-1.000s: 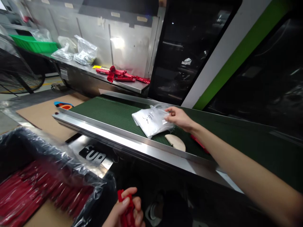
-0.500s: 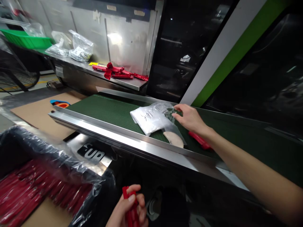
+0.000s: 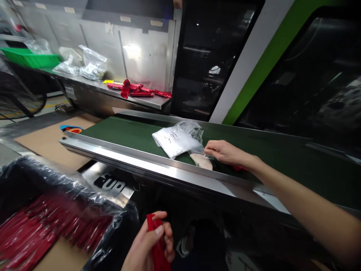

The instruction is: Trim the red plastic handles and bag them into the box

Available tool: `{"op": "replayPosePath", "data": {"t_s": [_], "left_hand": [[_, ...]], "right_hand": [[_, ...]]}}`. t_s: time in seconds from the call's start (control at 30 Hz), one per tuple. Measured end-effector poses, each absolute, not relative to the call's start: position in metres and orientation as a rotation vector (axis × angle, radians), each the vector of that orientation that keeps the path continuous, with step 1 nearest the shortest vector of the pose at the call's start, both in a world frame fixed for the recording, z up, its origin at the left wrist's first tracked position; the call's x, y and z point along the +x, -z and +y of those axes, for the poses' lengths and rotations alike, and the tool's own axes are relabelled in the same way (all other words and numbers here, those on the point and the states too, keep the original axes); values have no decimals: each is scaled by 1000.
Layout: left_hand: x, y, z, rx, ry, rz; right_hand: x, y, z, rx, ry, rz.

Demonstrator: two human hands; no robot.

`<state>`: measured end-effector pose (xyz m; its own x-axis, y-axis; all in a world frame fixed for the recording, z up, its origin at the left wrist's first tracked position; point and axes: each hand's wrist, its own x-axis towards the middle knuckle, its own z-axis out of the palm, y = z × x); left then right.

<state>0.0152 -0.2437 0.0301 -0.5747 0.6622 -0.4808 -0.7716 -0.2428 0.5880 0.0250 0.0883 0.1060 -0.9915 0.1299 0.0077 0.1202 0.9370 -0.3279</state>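
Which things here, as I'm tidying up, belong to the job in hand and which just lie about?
Likely job: red part in left hand; clear plastic film in right hand; marked white packet.
Probably lying about: green plastic bin; bagged small parts.

On the conveyor belt (image 3: pixel 121 131) lie one white packet (image 3: pixel 174 141), one beige piece (image 3: pixel 202 161), one red part (image 3: pixel 239 168); over it, one right hand (image 3: pixel 224 151); before it, one left hand (image 3: pixel 148 241), one held red part (image 3: pixel 158 250), one lined box (image 3: pixel 75 194).
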Motion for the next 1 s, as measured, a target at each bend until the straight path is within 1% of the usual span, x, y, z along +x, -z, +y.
{"op": "replayPosePath", "data": {"t_s": [0.13, 0.27, 0.37, 0.43, 0.53, 0.7, 0.83, 0.93, 1.0], "left_hand": [[16, -46, -236, -75, -1947, 1114], [21, -66, -218, 158, -1964, 1267], [31, -78, -202, 307, -2001, 1270], [37, -79, -196, 339, -1995, 1266], [46, -72, -196, 261, -1939, 1325], [54, -58, -211, 210, -1866, 1372], [55, -55, -218, 188, -1851, 1310], [54, -53, -222, 221, -1781, 1258], [53, -51, -224, 271, -1734, 1287]], "right_hand": [[41, -135, 87, -312, -510, -2859], [73, -152, 41, -437, -582, -2579], [101, -139, -17, -386, -739, -2582], [118, -119, -52, -332, -950, -2544], [134, -88, -82, -417, -1158, -2407], [150, -61, -94, -676, -1220, -2306], [161, -62, -98, -578, -1209, -2370], [164, -63, -100, -514, -1465, -2488], [165, -61, -101, -540, -1607, -2424]]}}
